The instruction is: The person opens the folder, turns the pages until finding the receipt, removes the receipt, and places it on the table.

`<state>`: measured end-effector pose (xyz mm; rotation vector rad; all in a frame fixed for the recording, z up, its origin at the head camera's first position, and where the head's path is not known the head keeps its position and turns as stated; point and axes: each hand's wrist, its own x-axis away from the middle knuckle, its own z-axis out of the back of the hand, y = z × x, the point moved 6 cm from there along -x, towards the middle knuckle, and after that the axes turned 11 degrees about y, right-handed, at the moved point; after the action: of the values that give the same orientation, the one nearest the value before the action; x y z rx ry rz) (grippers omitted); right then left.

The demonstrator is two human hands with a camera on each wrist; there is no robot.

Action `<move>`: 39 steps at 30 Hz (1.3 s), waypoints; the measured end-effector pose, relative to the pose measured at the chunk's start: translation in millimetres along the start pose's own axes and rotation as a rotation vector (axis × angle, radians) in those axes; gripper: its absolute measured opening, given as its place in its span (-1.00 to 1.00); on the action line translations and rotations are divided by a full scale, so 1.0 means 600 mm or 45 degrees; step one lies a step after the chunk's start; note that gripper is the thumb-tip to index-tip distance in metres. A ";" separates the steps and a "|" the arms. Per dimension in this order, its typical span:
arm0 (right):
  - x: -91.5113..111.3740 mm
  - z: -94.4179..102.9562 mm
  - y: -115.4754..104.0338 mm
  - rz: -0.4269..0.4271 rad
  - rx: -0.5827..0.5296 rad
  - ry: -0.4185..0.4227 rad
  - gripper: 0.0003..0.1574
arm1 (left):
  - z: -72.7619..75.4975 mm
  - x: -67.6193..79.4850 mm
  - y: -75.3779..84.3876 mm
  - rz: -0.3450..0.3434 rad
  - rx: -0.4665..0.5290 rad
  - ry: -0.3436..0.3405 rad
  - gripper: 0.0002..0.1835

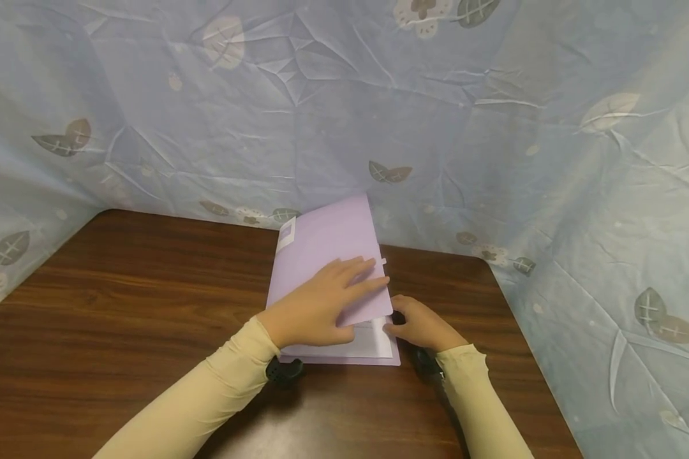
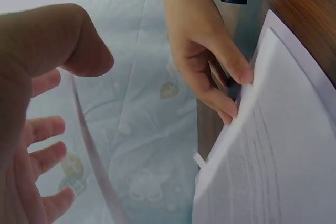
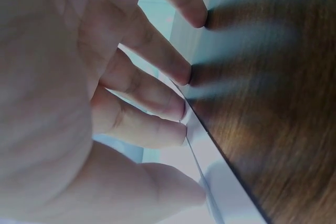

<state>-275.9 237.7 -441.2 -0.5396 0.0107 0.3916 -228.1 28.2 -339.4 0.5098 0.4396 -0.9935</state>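
A pale purple folder (image 1: 334, 234) lies on the wooden table with its cover raised and tilted. Inside are white printed sheets (image 1: 373, 341). Spread over the outside of the cover is my left hand (image 1: 321, 303), its thumb below the cover's lower edge. My right hand (image 1: 427, 326) is at the folder's right side. In the right wrist view, two of its fingertips meet the edge of the sheets (image 3: 197, 156), with the thumb tip close beside; the other fingertips rest on the table. The left wrist view shows the sheets' printed lines (image 2: 257, 145) under the lifted cover.
The brown wooden table (image 1: 120, 306) ends at a pale blue leaf-patterned curtain (image 1: 321, 127) behind and at both sides. The folder's upper part reaches the table's back edge. A dark band (image 1: 284, 370) sits at my left wrist, another (image 1: 427, 363) at my right.
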 end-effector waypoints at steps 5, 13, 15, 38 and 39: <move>0.001 -0.007 0.003 0.009 0.011 -0.019 -0.43 | -0.009 -0.019 0.010 -0.048 0.015 -0.056 -0.09; 0.001 -0.010 0.004 0.017 0.040 -0.021 -0.43 | 0.002 -0.028 0.009 -0.051 0.007 -0.034 -0.37; 0.001 -0.009 0.003 0.021 0.049 -0.017 -0.46 | 0.015 -0.029 0.008 -0.045 0.001 -0.012 -0.41; 0.003 0.001 0.002 -0.057 0.021 -0.012 -0.49 | 0.134 -0.011 0.061 -0.434 -0.543 0.188 -0.44; 0.002 0.001 0.000 -0.053 0.019 -0.014 -0.50 | 0.136 -0.009 0.065 -0.460 -0.623 0.158 -0.44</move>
<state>-274.8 238.4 -441.0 -0.5225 -0.0079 0.3534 -187.0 0.9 -263.1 0.0471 0.8801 -1.1535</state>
